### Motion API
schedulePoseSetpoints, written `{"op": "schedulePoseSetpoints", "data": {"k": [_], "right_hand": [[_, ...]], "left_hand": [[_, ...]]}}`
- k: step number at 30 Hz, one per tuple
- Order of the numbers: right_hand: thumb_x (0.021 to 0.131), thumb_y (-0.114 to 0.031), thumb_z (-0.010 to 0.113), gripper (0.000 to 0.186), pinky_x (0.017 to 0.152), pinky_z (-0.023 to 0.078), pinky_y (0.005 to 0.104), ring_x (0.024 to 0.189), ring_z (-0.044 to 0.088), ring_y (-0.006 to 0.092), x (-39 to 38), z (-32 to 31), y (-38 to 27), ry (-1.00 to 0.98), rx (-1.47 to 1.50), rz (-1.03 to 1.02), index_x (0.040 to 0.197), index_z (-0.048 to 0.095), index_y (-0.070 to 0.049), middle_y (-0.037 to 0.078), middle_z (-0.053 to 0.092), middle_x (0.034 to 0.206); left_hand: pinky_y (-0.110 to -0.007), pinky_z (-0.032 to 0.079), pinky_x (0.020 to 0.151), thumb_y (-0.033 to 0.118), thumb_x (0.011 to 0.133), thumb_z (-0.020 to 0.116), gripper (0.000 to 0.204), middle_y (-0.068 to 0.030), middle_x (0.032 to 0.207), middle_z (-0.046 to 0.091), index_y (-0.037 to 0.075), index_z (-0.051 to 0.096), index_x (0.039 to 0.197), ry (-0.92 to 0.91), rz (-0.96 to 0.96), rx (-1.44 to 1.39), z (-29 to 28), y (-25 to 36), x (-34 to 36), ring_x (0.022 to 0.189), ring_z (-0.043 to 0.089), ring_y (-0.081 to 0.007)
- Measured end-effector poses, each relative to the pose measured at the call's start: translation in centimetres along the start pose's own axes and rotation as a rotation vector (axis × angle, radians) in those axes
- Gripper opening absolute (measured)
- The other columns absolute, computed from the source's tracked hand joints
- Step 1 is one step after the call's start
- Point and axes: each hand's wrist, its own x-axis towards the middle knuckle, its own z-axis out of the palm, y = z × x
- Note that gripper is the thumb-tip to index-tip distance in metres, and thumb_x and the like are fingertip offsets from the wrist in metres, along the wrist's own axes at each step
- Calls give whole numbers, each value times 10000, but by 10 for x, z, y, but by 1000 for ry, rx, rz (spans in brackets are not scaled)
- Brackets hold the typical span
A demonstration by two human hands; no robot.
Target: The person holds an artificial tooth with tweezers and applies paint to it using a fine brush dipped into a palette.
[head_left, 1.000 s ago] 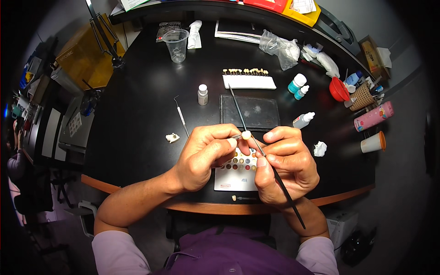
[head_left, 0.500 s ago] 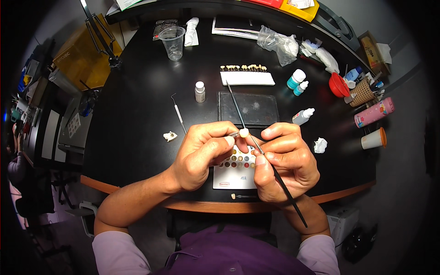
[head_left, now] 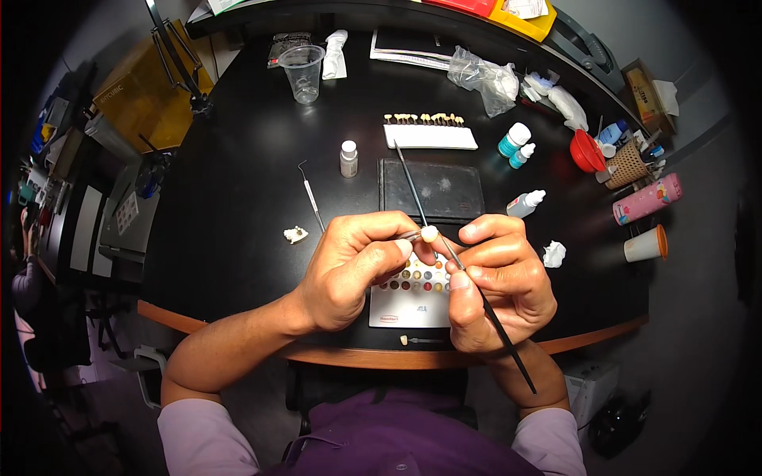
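My left hand (head_left: pixel 349 274) pinches a thin metal holder (head_left: pixel 411 236), mostly covered by the fingers. At its end sits a small cream-white dental crown (head_left: pixel 429 234). My right hand (head_left: pixel 508 289) grips a fine dark-handled brush (head_left: pixel 505 339) between thumb and fingers. Its tip points at the crown; whether they touch I cannot tell. Beneath both hands lies a white palette (head_left: pixel 409 313) with rows of small coloured paint wells, partly hidden. Just beyond the crown, another slim brush (head_left: pixel 409 178) rests across a black flat case (head_left: pixel 452 186).
Farther back stands a white shade-tab rack (head_left: pixel 431 137). Small bottles (head_left: pixel 349 159), (head_left: pixel 514 139) and a dropper bottle (head_left: pixel 525 203) surround the case. A metal probe (head_left: pixel 309 193) and clear cup (head_left: pixel 303 75) are left. Crumpled tissue (head_left: pixel 554 254) lies right; a loose tooth tab (head_left: pixel 405 340) lies near the front edge.
The crown has shifted slightly right and appears turned a little. Both hands keep their grips, my right hand moving slightly right with the brush.
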Motion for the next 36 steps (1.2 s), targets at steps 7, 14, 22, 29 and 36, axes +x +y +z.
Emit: {"op": "schedulePoseSetpoints", "data": {"k": [7, 14, 22, 29, 36], "right_hand": [[736, 128, 708, 229, 766, 578, 370, 915, 708, 315, -2, -1, 1, 1, 9, -3, 870, 588, -13, 127, 689, 818], [741, 126, 706, 214, 769, 575, 369, 915, 705, 310, -3, 0, 2, 23, 36, 17, 867, 597, -8, 134, 699, 829], [755, 125, 711, 205, 798, 565, 363, 917, 706, 303, 0, 1, 0, 4, 7, 13, 872, 604, -6, 132, 698, 832], [753, 133, 700, 212, 765, 579, 360, 915, 704, 304, 0, 1, 1, -3, -2, 9, 871, 591, -5, 122, 678, 814], [763, 103, 691, 203, 774, 583, 381, 912, 701, 313, -1, -3, 0, 11, 54, 25, 877, 570, -14, 121, 670, 808]], "left_hand": [[-238, 354, 583, 154, 963, 508, 294, -7, 759, 636, -36, 718, 1041, -1, -12, 1, 0, 1, 0, 645, 461, -34], [-230, 334, 563, 151, 969, 493, 296, -12, 762, 638, -45, 705, 1030, 4, -18, -44, 1, -1, 0, 616, 428, -28], [-225, 336, 562, 239, 969, 502, 347, -44, 827, 643, -52, 675, 1045, -42, -57, -30, -3, 0, 2, 620, 424, -57], [-222, 327, 559, 163, 973, 456, 347, 1, 712, 601, -56, 709, 1062, -13, -9, -21, 0, -3, 2, 603, 413, -23], [-211, 354, 566, 198, 957, 522, 314, -65, 918, 724, -47, 700, 1043, -26, 7, 38, 2, 6, 2, 631, 458, -26]]}}
